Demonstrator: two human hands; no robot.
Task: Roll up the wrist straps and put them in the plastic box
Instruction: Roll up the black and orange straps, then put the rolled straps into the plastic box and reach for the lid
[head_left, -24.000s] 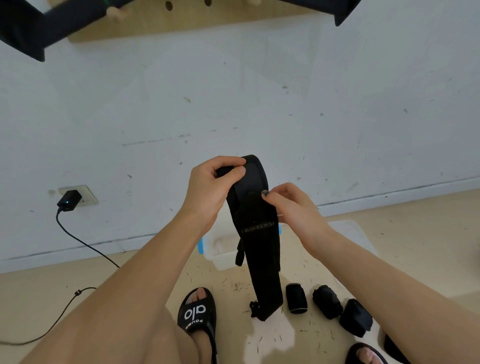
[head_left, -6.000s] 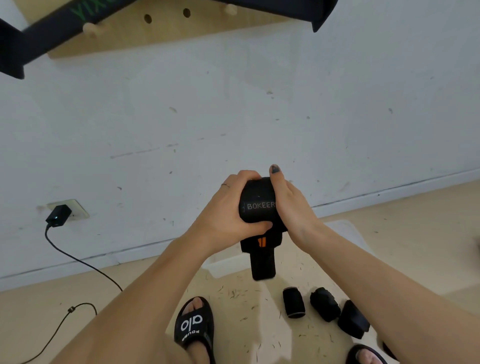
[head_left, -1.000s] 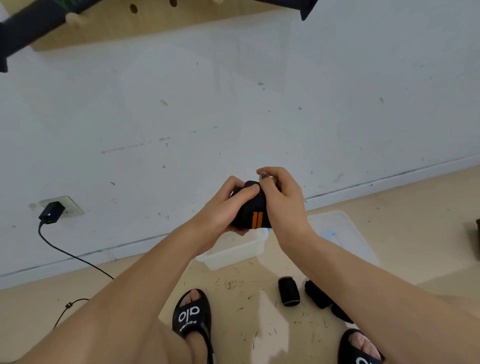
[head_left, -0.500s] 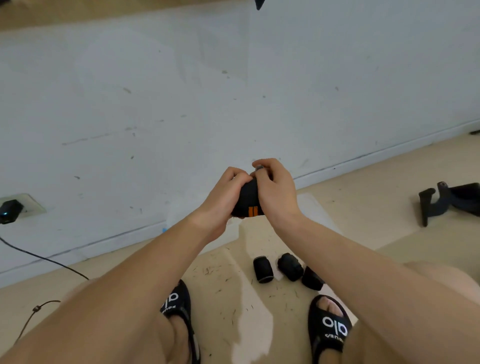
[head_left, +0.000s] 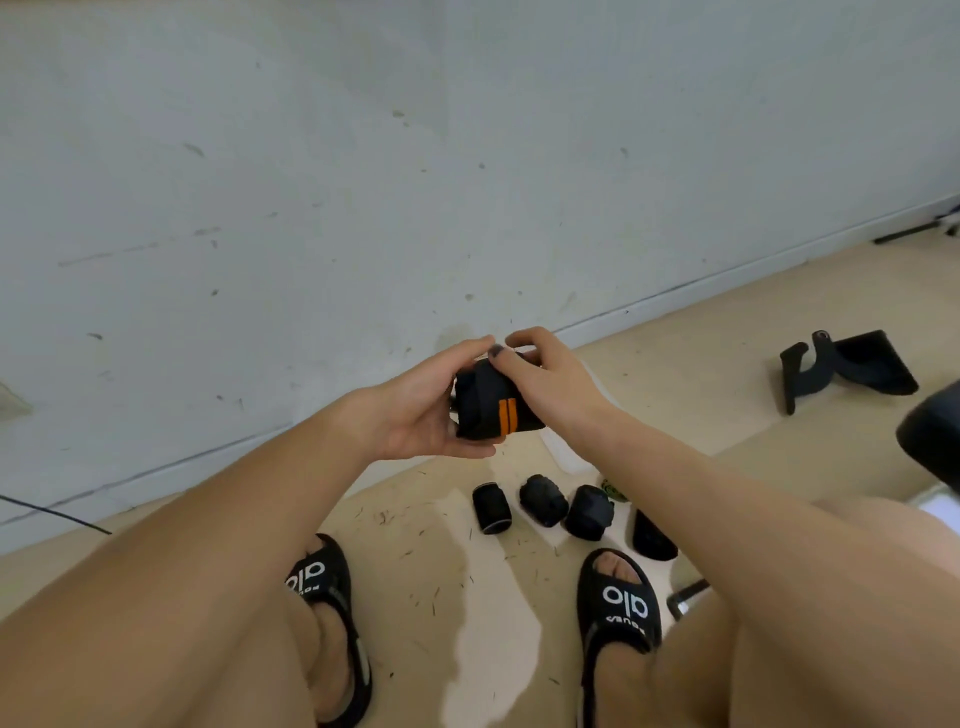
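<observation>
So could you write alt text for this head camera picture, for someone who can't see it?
Seen from above, a person's left hand and right hand grip a rolled black wrist strap with two orange stripes. Below, on the beige floor between sandalled feet, lie four more dark rolled straps; a white wall rises behind.

Rolled black wrist strap (head_left: 488, 405), orange stripes, above four floor rolls (head_left: 543, 506).

Rolled strap (head_left: 491, 408) between both hands, above four rolls (head_left: 543, 506) on floor (head_left: 447, 561)
</observation>
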